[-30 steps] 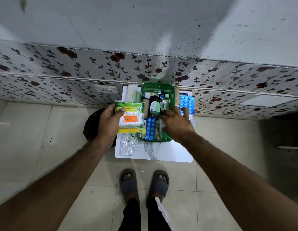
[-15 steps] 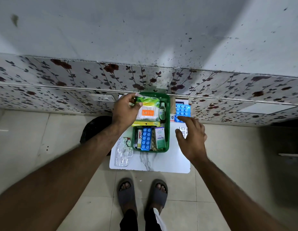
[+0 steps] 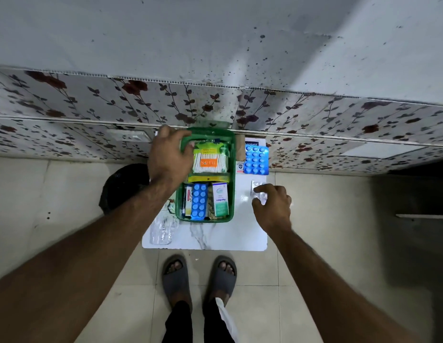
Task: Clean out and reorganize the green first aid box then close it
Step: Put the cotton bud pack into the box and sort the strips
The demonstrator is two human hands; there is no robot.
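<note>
**Restocking the box, one strip to go**

We are mid-refill. The green first aid box (image 3: pixel 206 134) sits open on the white surface (image 3: pixel 215 236) against the wall. Our left hand (image 3: pixel 169 157) presses the cotton swab pack (image 3: pixel 210 158) into the far half, fingers curled on its left edge. Our right hand (image 3: pixel 272 206) hovers open, fingertips just touching a small foil strip (image 3: pixel 257 190) beside the box. Next, we judge, comes pinching that thin strip off the surface. The blue blister pack (image 3: pixel 256 160) outside the box also waits, and then the closing.
</note>
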